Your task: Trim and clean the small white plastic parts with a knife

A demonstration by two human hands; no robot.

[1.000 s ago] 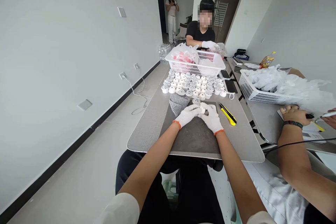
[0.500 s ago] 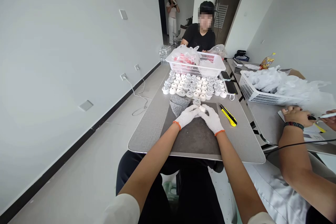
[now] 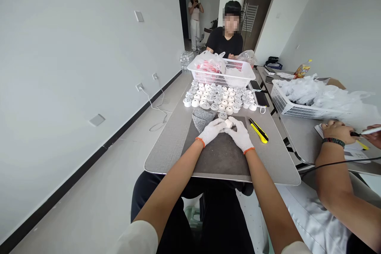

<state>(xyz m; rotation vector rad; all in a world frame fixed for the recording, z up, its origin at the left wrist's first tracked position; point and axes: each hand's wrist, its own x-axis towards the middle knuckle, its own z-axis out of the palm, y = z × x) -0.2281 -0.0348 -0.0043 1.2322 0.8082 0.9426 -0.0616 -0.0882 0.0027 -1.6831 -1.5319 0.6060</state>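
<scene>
Between my gloved hands is a small white rounded piece (image 3: 228,123), whose exact kind I cannot make out. My left hand (image 3: 214,129) closes on its left side, and my right hand (image 3: 239,132) grips it from the right. Both wear white knit gloves with orange cuffs. Just beyond the fingers lies a grey-topped round piece (image 3: 222,115). A folded grey cloth (image 3: 203,118) rests left of my hands. To the right, a yellow and black utility knife (image 3: 258,130) lies on the table. Under my hands is a dark mat (image 3: 222,158).
Rows of small white and grey round pieces (image 3: 214,98) stand behind my hands, before a white basket (image 3: 238,81) holding plastic bags. Phones (image 3: 262,99) lie at the right edge. A co-worker's hand (image 3: 336,131) is at the neighbouring table, near another basket (image 3: 287,105). A person sits opposite.
The white piece appears slightly turned between my fingers, with more of it showing. My hands stay in nearly the same place.
</scene>
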